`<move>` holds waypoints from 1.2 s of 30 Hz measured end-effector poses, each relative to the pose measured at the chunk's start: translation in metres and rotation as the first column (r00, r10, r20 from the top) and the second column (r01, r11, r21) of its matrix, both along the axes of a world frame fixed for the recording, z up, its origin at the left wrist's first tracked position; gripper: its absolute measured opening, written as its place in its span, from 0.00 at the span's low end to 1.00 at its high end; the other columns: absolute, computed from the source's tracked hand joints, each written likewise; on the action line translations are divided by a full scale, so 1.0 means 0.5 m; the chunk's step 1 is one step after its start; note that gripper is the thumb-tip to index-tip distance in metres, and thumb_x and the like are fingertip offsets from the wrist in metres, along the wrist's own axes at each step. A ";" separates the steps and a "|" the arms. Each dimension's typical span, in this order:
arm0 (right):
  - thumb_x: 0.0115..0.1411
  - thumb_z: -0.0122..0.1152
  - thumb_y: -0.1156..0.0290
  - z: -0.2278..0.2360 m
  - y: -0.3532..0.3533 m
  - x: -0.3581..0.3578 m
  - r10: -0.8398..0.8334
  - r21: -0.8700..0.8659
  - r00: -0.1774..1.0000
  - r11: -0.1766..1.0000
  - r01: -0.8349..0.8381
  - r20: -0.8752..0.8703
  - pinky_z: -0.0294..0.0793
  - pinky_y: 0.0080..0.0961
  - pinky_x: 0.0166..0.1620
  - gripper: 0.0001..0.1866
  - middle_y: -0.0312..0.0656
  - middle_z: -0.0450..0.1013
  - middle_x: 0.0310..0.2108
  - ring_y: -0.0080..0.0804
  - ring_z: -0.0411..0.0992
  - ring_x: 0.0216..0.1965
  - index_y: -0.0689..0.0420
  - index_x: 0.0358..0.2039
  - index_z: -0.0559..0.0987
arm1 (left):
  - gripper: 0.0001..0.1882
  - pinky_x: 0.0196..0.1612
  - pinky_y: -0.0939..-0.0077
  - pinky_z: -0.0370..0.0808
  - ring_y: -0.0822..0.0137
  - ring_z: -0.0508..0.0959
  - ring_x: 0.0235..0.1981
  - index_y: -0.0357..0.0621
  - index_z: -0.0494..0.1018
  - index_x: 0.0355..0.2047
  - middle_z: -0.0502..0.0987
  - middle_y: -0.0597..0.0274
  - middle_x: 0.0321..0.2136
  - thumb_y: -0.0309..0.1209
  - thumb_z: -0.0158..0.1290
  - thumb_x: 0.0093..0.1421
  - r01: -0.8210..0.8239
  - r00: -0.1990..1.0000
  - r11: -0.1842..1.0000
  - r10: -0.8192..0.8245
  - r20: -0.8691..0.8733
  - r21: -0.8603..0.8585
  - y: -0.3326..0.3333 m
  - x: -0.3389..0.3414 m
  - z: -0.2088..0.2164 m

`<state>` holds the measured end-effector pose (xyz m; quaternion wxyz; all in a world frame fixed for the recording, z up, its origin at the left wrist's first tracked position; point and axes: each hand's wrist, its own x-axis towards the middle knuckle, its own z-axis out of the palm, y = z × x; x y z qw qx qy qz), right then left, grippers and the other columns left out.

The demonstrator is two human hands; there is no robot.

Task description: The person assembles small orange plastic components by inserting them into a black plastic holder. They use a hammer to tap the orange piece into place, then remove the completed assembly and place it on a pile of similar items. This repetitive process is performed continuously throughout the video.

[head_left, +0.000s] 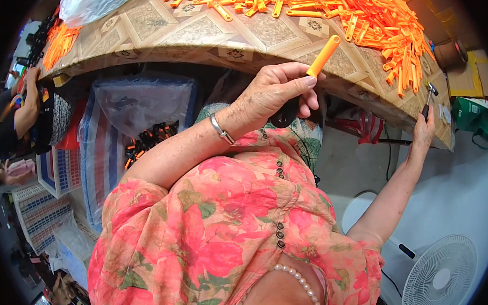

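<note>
My left hand (277, 93) is closed around a black part from which an orange plastic tube (323, 56) sticks up, just in front of the table edge (233, 53). My right hand (423, 133) is out to the right, lower down by the table's corner. It grips a small hammer (429, 94) by its dark handle, metal head up. A big heap of orange plastic pieces (358, 8) lies on the patterned tabletop beyond both hands. A metal bangle sits on my left wrist.
Under the table to the left stands a striped sack lined with clear plastic (137, 111), holding black and orange parts (146, 138). Another person (21, 109) sits at far left. A white fan (441, 277) stands at lower right, and cardboard boxes (471, 74) at right.
</note>
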<state>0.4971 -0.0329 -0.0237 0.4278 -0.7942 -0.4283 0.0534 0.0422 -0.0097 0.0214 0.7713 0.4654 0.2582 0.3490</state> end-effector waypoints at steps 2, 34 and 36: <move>0.60 0.55 0.67 0.006 0.004 -0.026 0.031 -0.032 0.996 0.999 -0.028 0.087 0.66 0.29 0.56 0.31 0.50 0.73 0.54 0.36 0.71 0.53 0.57 0.64 0.66 | 0.17 0.32 0.80 0.76 0.74 0.77 0.26 0.36 0.72 0.50 0.78 0.60 0.26 0.35 0.47 0.69 0.007 1.000 0.996 -0.005 0.031 -0.094 0.003 -0.004 -0.006; 0.59 0.60 0.54 0.014 0.024 -0.060 -0.051 -0.089 0.968 0.993 0.075 0.245 0.66 0.39 0.57 0.29 0.49 0.74 0.52 0.47 0.69 0.57 0.46 0.61 0.71 | 0.23 0.52 0.68 0.70 0.60 0.76 0.47 0.29 0.71 0.51 0.77 0.51 0.46 0.32 0.56 0.59 -0.815 -0.257 0.242 0.664 -0.702 0.527 -0.292 -0.714 -0.379; 0.60 0.59 0.52 0.009 0.040 -0.067 -0.056 -0.095 0.944 0.991 0.091 0.324 0.65 0.40 0.58 0.29 0.49 0.73 0.53 0.48 0.67 0.58 0.46 0.61 0.71 | 0.26 0.58 0.70 0.67 0.57 0.73 0.54 0.35 0.70 0.55 0.74 0.48 0.51 0.33 0.59 0.57 -0.552 -0.264 0.311 0.815 -0.515 0.774 -0.199 -0.711 -0.355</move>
